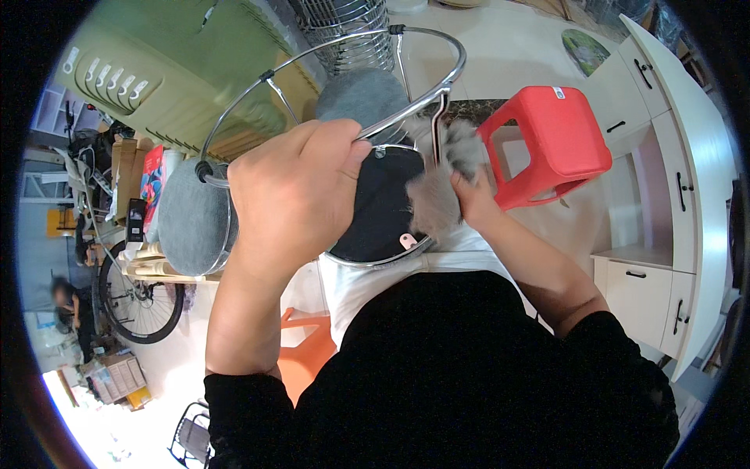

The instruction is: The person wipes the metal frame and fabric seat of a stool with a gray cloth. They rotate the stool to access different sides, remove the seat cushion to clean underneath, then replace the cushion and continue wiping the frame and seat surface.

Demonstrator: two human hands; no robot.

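A round stool with a chrome frame [461, 62] is turned over in front of me, its ring upward. Its black round underside [379, 207] rests at my lap, with a small pink piece [407, 241] near the edge. My left hand [301, 184] is closed around the ring at the near left. In my right hand [474, 195] is a fluffy grey cloth [433, 207], bunched around the chrome leg on the right. The cloth is partly blurred, and the right fingertips are hidden behind it.
To the right stand a red plastic stool [558, 141] and a white cabinet [641, 289]. Stacked chrome frames [344, 35] and a grey round seat [362, 98] lie ahead. On the left are another grey seat [191, 219], a bicycle wheel [141, 297] and a distant person [74, 316].
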